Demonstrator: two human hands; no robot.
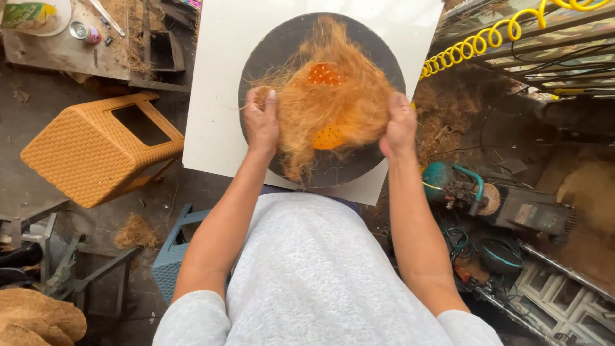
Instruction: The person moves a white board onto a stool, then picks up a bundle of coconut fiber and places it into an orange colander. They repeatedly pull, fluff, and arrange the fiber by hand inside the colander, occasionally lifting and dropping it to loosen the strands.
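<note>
here: both hands grip stringy coir fibre point(333, 109) | round dark disc point(269, 51)

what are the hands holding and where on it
Both hands grip a loose mat of orange-brown coir fibre: the left hand at its left edge, the right hand at its right edge, over a dark round board.

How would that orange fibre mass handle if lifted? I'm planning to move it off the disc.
The fibre mass probably sags and sheds: loose strands stray beyond both hands, left hand and right hand. Likely light, being airy. It seems unlikely to roll.
</note>
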